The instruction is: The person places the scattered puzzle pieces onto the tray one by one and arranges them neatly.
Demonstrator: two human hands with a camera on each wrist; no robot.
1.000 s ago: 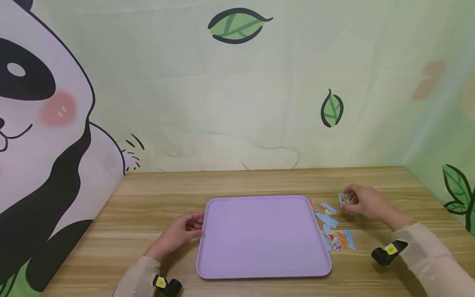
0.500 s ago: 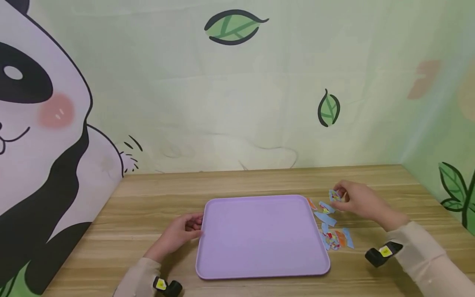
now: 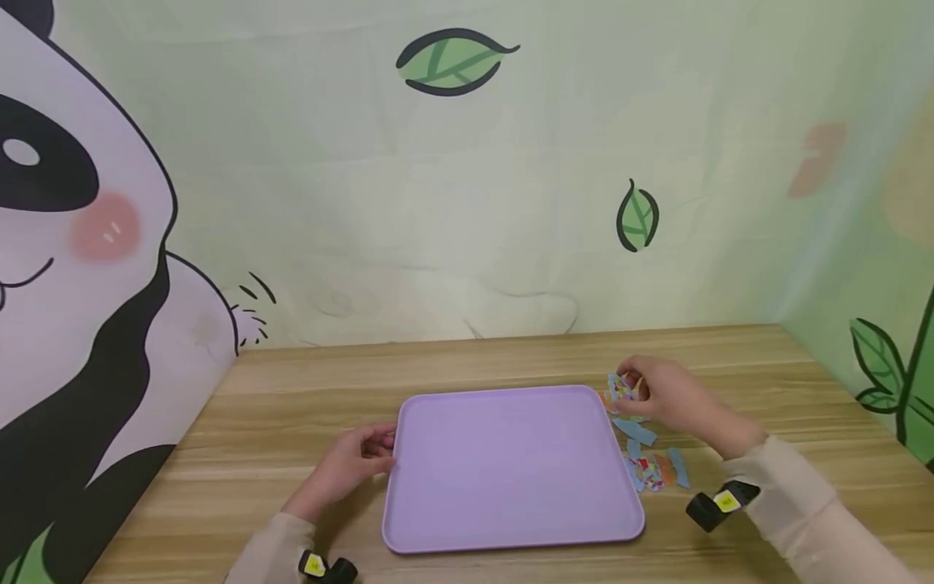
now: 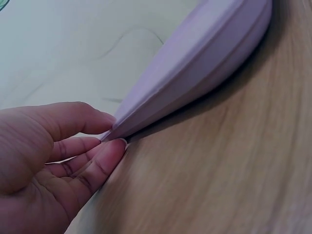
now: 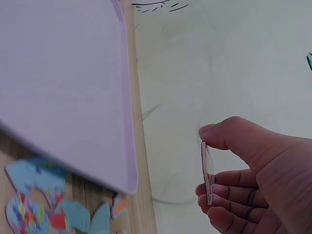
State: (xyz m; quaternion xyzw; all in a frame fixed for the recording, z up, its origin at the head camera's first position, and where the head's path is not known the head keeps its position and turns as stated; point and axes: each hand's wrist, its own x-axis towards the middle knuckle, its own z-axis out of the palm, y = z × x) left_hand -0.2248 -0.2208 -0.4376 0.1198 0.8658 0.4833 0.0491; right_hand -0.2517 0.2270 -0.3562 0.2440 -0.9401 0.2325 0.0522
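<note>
A lilac tray (image 3: 514, 470) lies flat on the wooden table. At its left edge my left hand (image 3: 350, 466) pinches the rim; in the left wrist view the fingertips (image 4: 111, 153) sit on either side of the tray's edge. Beyond the tray's right back corner, my right hand (image 3: 667, 397) holds a colourful puzzle piece (image 3: 620, 388) between thumb and fingers. The right wrist view shows this thin piece (image 5: 206, 173) edge-on, held above the table. Loose puzzle pieces (image 3: 657, 470) lie along the tray's right side, some partly hidden by its rim, others by my right hand.
The wooden table (image 3: 314, 389) ends at a pale green backdrop (image 3: 365, 203) printed with leaves and a large panda (image 3: 109, 227). Black wrist cameras are strapped to both sleeves.
My right hand has moved left with the puzzle piece, from over the table to close by the tray's right back corner. My left hand stays at the tray's left edge.
</note>
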